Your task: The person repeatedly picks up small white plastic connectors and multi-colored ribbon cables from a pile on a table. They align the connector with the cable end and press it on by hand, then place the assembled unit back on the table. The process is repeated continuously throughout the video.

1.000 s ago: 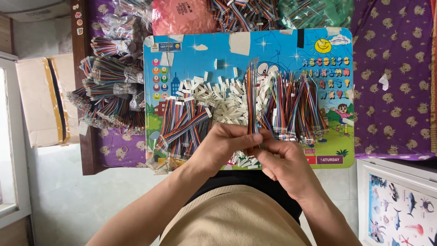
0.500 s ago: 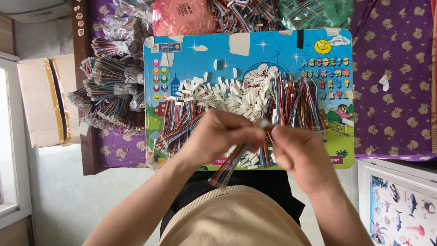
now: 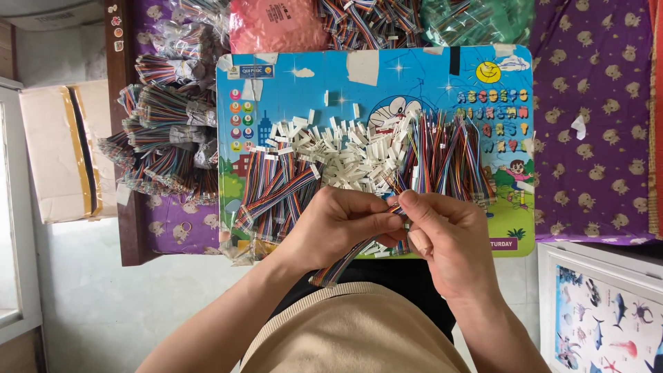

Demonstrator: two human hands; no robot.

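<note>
My left hand [image 3: 338, 224] grips a short multicoloured ribbon cable [image 3: 342, 264] whose loose end hangs down toward my lap. My right hand [image 3: 442, 238] pinches the cable's upper end at the fingertips, touching the left hand. Both hands are over the near edge of a colourful cartoon board [image 3: 345, 76]. On the board lie a heap of small white plastic connectors [image 3: 345, 155], a pile of ribbon cables with connectors fitted [image 3: 276, 193] at the left, and a fan of loose ribbon cables [image 3: 449, 155] at the right.
Bundled ribbon cables [image 3: 162, 138] are stacked to the left on a purple patterned cloth [image 3: 594, 124]. Bags of cables [image 3: 387, 21] line the far edge. A cardboard box [image 3: 62, 152] sits at the left, and a sea-animal poster [image 3: 608, 324] at the lower right.
A second ago both hands held a cable upright over the board. They have since come closer to me, and the cable now hangs downward from my left hand.
</note>
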